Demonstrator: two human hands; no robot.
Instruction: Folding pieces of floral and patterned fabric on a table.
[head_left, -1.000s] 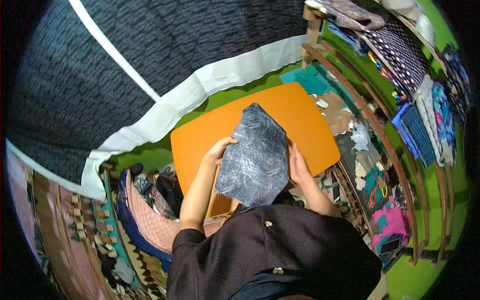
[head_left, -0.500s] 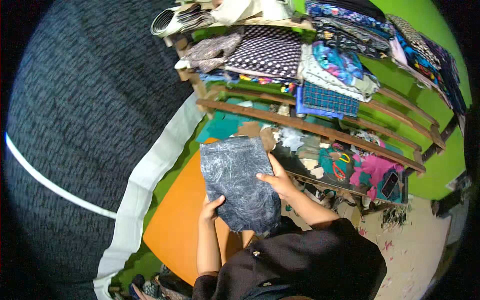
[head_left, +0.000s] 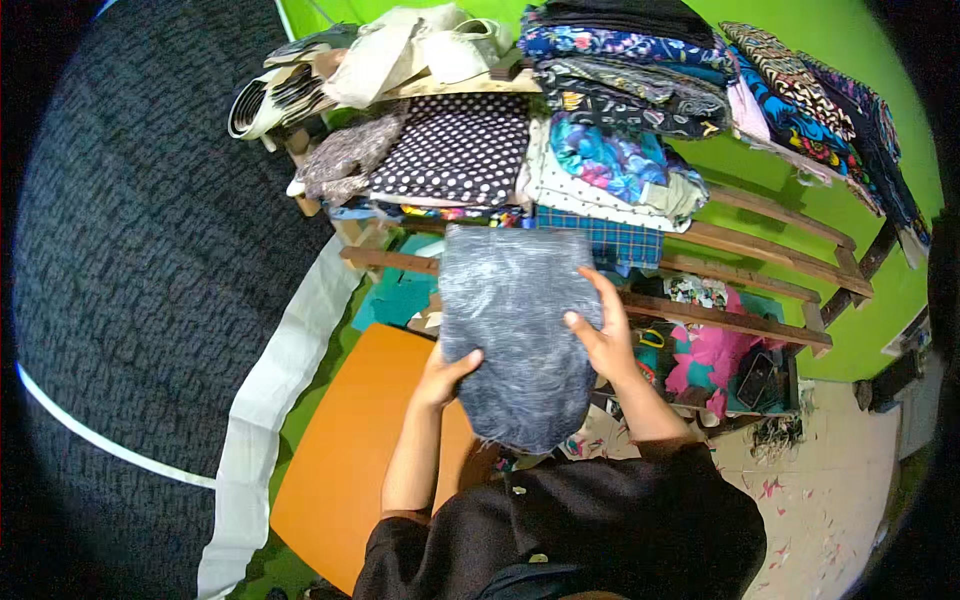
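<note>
A dark grey, streaked piece of fabric point(head_left: 520, 320) with a frayed lower edge is held up in front of me. My left hand point(head_left: 444, 376) grips its left side, the thumb lying on the front face. On the right side my right hand point(head_left: 604, 330) holds it the same way, thumb in front; the fingers behind the cloth are partly hidden. The upper part of the fabric overlaps the view of a wooden shelf rail point(head_left: 700, 312) and a teal plaid cloth point(head_left: 612, 238).
Slatted wooden shelves bear folded fabrics, among them a polka-dot cloth point(head_left: 455, 150) and a dark patterned stack point(head_left: 630, 90). An orange panel point(head_left: 350, 450) stands at lower left beside a dark textured wall point(head_left: 150, 250). Pink scraps point(head_left: 712, 350) and a phone point(head_left: 757, 378) lie on the low shelf.
Both hands have raised the grey fabric and brought it slightly right. The view has shifted, so the shelves sit farther left.
</note>
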